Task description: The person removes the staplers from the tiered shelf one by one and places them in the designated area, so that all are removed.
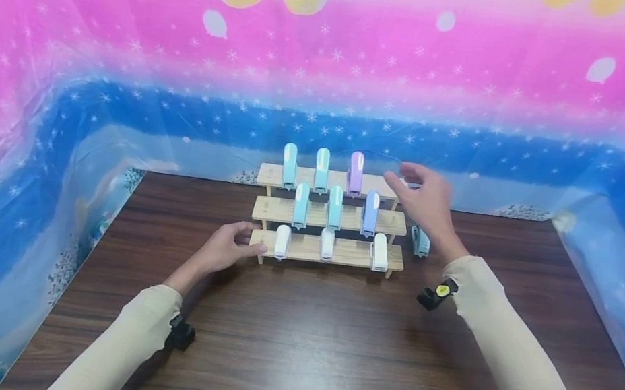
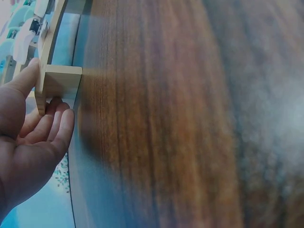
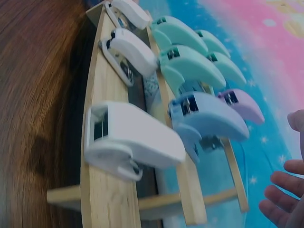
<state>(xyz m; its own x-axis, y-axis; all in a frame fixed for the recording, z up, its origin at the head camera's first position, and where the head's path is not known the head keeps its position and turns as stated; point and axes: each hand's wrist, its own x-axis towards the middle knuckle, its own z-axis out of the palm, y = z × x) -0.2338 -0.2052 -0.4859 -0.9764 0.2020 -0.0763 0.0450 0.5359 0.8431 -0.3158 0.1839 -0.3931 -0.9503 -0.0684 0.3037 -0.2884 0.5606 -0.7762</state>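
A three-tier wooden rack [image 1: 304,248] stands at the far side of the table. My left hand [image 1: 227,248] grips the left end of its lowest shelf; in the left wrist view the thumb lies on top and the fingers beneath. My right hand [image 1: 427,199] is at the right end of the top shelf, fingers loosely spread, holding nothing. The top shelf bears two mint staplers [image 1: 321,169] and a purple stapler [image 1: 355,173]. On the middle shelf are two more mint ones and a periwinkle stapler [image 3: 209,114]. Three white staplers [image 3: 135,137] stand on the lowest shelf.
A teal stapler [image 1: 419,240] sits on the brown wood-grain table [image 1: 311,358] just right of the rack, below my right wrist. A pink and blue patterned cloth [image 1: 367,81] hangs behind the table and along its sides.
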